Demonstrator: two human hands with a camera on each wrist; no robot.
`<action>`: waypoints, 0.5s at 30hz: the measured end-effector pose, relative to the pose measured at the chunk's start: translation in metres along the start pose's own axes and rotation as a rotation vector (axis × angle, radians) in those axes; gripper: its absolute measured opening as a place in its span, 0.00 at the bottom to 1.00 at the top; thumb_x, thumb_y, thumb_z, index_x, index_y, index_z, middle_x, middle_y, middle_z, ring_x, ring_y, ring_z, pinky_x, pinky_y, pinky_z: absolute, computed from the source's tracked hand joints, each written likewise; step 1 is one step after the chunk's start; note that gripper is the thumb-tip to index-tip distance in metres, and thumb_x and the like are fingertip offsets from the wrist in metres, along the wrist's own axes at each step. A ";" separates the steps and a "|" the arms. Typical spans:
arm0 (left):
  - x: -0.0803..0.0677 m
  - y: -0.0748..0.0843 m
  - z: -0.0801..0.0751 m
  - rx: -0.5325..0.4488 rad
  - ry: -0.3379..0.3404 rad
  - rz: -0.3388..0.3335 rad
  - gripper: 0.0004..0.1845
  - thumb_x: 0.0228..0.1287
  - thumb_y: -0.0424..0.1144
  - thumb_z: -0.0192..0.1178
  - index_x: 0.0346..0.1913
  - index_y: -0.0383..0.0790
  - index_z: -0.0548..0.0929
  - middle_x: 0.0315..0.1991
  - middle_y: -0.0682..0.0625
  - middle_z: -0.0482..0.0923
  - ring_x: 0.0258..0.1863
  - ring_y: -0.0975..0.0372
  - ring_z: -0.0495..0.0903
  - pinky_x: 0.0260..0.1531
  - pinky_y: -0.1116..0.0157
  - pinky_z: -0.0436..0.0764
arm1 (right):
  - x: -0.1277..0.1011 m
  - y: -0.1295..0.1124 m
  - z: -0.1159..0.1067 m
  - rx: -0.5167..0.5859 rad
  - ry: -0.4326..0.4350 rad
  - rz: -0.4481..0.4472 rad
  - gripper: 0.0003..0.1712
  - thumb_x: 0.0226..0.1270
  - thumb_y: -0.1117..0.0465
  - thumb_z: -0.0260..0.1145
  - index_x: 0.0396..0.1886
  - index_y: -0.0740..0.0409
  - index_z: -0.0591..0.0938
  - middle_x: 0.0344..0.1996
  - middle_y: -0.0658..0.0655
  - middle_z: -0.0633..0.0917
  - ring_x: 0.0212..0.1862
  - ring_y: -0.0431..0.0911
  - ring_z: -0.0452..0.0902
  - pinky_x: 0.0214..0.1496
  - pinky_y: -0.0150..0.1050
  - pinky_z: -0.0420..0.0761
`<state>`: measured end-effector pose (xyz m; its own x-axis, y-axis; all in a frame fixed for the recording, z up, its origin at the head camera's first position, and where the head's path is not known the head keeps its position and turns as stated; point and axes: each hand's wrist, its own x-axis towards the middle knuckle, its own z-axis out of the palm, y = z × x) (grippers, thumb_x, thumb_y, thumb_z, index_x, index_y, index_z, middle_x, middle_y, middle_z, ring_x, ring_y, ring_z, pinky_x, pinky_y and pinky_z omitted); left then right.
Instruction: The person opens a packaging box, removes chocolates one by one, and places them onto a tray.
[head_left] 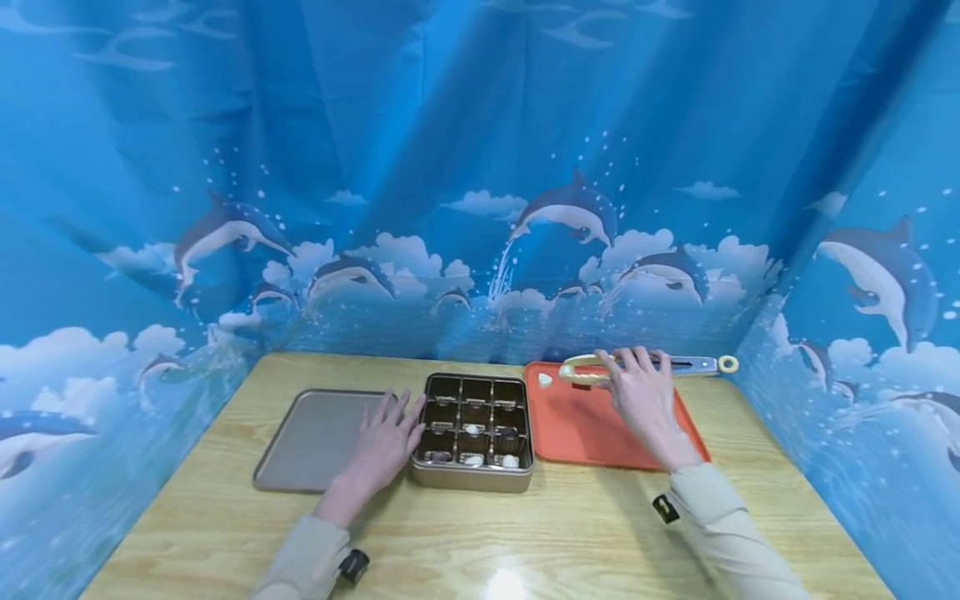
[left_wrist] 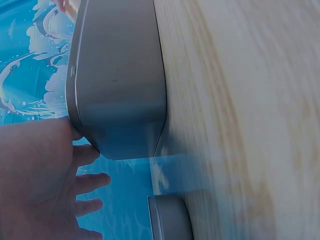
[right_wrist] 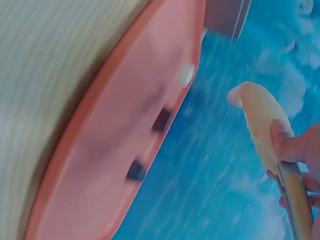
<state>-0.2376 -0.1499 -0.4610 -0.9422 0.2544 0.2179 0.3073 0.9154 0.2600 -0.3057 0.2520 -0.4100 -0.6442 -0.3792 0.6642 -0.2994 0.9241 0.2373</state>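
My right hand (head_left: 643, 398) grips a pair of tongs (head_left: 693, 365) with cream-coloured tips, above the far edge of the orange tray (head_left: 600, 442). Between the tips sits a small whitish piece (right_wrist: 234, 96). My left hand (head_left: 388, 440) lies with fingers spread at the left side of a divided metal box (head_left: 472, 479), the thumb and a fingertip touching its rim in the left wrist view. Several compartments hold small white pieces (head_left: 510, 461) and dark pieces (head_left: 438, 457), in the near and middle rows; others show bare dark bottoms.
On the orange tray lie a white piece (right_wrist: 187, 75) and two dark blocks (right_wrist: 161, 120). A grey metal tray (head_left: 315, 442) is left of the box, partly behind my left hand. The wooden table (head_left: 442, 550) ends at a blue dolphin-print curtain (head_left: 420, 167) at the back and sides.
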 end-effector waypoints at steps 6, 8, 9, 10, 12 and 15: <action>-0.001 -0.001 0.000 -0.007 0.006 0.002 0.29 0.81 0.46 0.48 0.77 0.40 0.63 0.77 0.35 0.57 0.78 0.37 0.49 0.72 0.30 0.48 | -0.016 0.048 0.003 -0.057 -0.017 0.085 0.24 0.60 0.59 0.76 0.57 0.54 0.85 0.44 0.63 0.85 0.50 0.60 0.74 0.57 0.63 0.68; 0.000 -0.002 0.001 -0.004 0.011 0.003 0.29 0.81 0.47 0.48 0.78 0.40 0.63 0.77 0.35 0.57 0.78 0.37 0.49 0.72 0.30 0.49 | -0.021 0.060 0.003 -0.073 -0.035 0.110 0.23 0.61 0.60 0.74 0.57 0.55 0.85 0.44 0.64 0.84 0.49 0.61 0.73 0.57 0.63 0.67; 0.000 -0.002 0.002 -0.002 0.012 0.003 0.29 0.81 0.47 0.48 0.78 0.40 0.63 0.77 0.35 0.57 0.78 0.37 0.49 0.72 0.30 0.49 | -0.023 0.065 0.004 -0.079 -0.041 0.119 0.23 0.61 0.61 0.74 0.57 0.55 0.85 0.44 0.64 0.84 0.49 0.61 0.73 0.57 0.63 0.67; 0.001 -0.002 0.002 0.001 0.014 0.003 0.29 0.81 0.47 0.48 0.78 0.41 0.63 0.77 0.35 0.57 0.78 0.38 0.49 0.72 0.30 0.49 | -0.026 0.070 0.004 -0.083 -0.051 0.127 0.22 0.61 0.61 0.74 0.57 0.56 0.85 0.43 0.64 0.84 0.49 0.61 0.73 0.57 0.63 0.66; 0.001 -0.002 0.002 0.005 0.012 0.003 0.29 0.81 0.47 0.48 0.78 0.41 0.63 0.77 0.35 0.58 0.78 0.38 0.50 0.72 0.30 0.49 | -0.030 0.078 0.005 -0.086 -0.079 0.146 0.23 0.61 0.60 0.74 0.57 0.56 0.85 0.43 0.65 0.84 0.50 0.61 0.72 0.57 0.64 0.66; 0.001 -0.001 0.001 0.014 0.002 0.003 0.29 0.81 0.48 0.48 0.78 0.41 0.63 0.77 0.35 0.57 0.78 0.38 0.50 0.72 0.31 0.49 | -0.035 0.089 0.007 -0.086 -0.115 0.167 0.24 0.58 0.60 0.76 0.56 0.58 0.85 0.42 0.66 0.83 0.50 0.62 0.71 0.55 0.65 0.65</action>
<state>-0.2393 -0.1501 -0.4622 -0.9411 0.2561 0.2207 0.3078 0.9191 0.2459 -0.3149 0.3473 -0.4169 -0.7572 -0.2191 0.6153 -0.1243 0.9732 0.1936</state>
